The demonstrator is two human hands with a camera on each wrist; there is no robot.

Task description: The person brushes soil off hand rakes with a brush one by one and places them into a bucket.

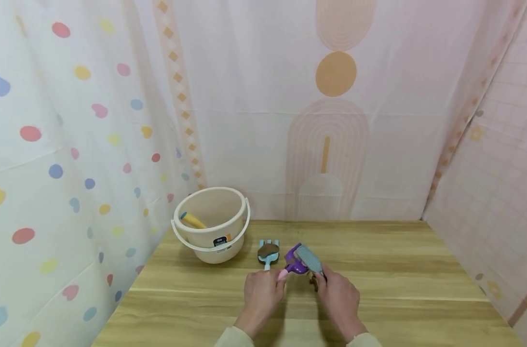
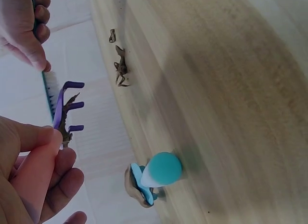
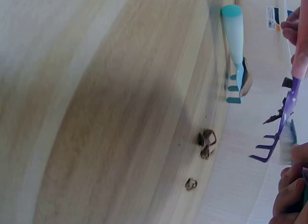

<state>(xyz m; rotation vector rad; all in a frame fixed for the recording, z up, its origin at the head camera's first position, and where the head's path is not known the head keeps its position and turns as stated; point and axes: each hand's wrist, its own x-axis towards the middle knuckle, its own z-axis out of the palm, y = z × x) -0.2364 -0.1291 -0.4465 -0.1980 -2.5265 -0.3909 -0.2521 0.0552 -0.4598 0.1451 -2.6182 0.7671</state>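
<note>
My left hand [image 1: 263, 293] grips the pink handle of a small purple hand rake [image 1: 297, 262], held above the table. Dark brown dried-leaf-like debris [image 2: 66, 119] clings to the rake's tined side. In my right hand [image 1: 339, 296] is a brush [image 1: 308, 258] with a grey-green back and white bristles [image 2: 52, 84]. Its bristles lie against the rake's head, on the side away from the tines. Left of the purple rake, a light blue hand rake [image 1: 268, 259] rests on the table, with a brown piece [image 1: 268, 249] on its head.
A cream bucket [image 1: 220, 241] with a white handle stands at the table's back left, a yellow-handled item [image 1: 193, 220] inside it. Brown dry scraps [image 3: 207, 143] lie on the wooden table [image 1: 398, 289] below the hands. Patterned curtains [image 1: 246, 120] hang behind and at both sides.
</note>
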